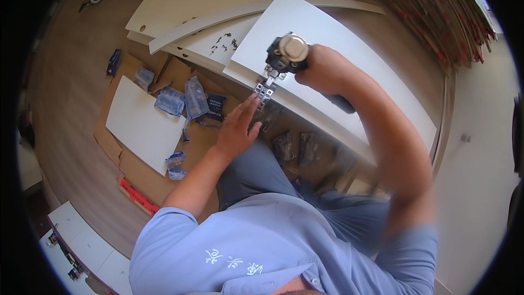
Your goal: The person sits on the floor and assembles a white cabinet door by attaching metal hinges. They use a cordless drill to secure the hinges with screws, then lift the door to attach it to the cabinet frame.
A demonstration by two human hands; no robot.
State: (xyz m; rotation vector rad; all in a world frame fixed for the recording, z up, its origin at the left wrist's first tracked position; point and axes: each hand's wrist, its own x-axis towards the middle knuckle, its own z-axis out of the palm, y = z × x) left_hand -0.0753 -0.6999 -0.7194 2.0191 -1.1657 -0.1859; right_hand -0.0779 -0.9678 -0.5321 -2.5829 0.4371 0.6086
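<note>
A white panel (341,76) lies flat in front of me, with a metal cabinet hinge (265,90) at its near left edge. My right hand (326,68) is wrapped round the grip of a cordless drill (293,49), held upright with its nose down over the hinge's inner end. The drill's body hides the bit and the spot it meets. My left hand (240,125) reaches to the hinge's outer end, its fingertips touching the metal and its thumb held apart. Whether those fingers pinch the hinge is hard to see.
Loose screws (225,42) are scattered on another white panel (188,3) behind. A long white strip (218,21) lies across it. Clear plastic packets (170,101) and a white board (144,123) rest on cardboard at left. Stacked flattened cardboard (431,11) stands at the back right.
</note>
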